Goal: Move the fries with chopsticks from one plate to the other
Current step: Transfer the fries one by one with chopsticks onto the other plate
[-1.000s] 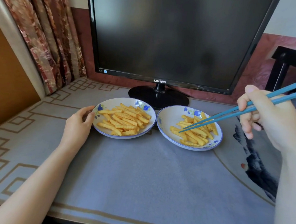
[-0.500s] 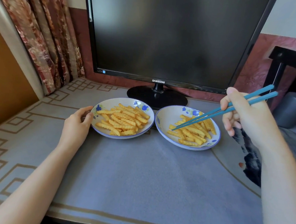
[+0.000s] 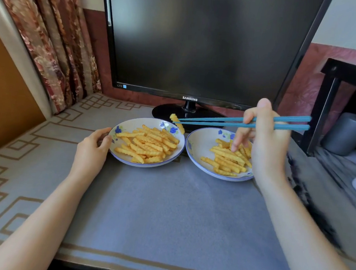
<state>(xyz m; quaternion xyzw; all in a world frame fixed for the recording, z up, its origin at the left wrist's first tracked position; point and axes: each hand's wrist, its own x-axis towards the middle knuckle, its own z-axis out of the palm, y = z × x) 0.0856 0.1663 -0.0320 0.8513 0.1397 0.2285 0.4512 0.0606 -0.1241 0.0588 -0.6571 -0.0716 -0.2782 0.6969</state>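
Two white plates with blue flowers stand side by side on the grey mat, each holding a pile of crinkle-cut fries. My left hand (image 3: 91,150) grips the rim of the left plate (image 3: 129,160). My right hand (image 3: 265,145) hovers over the right plate (image 3: 197,153) and holds a pair of blue chopsticks (image 3: 220,121) almost level, pointing left. Their tips pinch one fry (image 3: 177,123), which hangs above the far right rim of the left plate. Fries on the left plate (image 3: 149,146) are many; the right plate's fries (image 3: 228,161) lie partly behind my right hand.
A black Samsung monitor (image 3: 200,43) on a round stand (image 3: 187,114) rises right behind the plates. Flowered curtains (image 3: 53,41) hang at the left. A black frame (image 3: 326,107) with a grey cylinder (image 3: 345,134) stands at the right.
My right hand has swung left and lifted. The chopsticks went from dipping into the right plate's fries to holding one fry up over the left plate's edge. My left hand stayed put.
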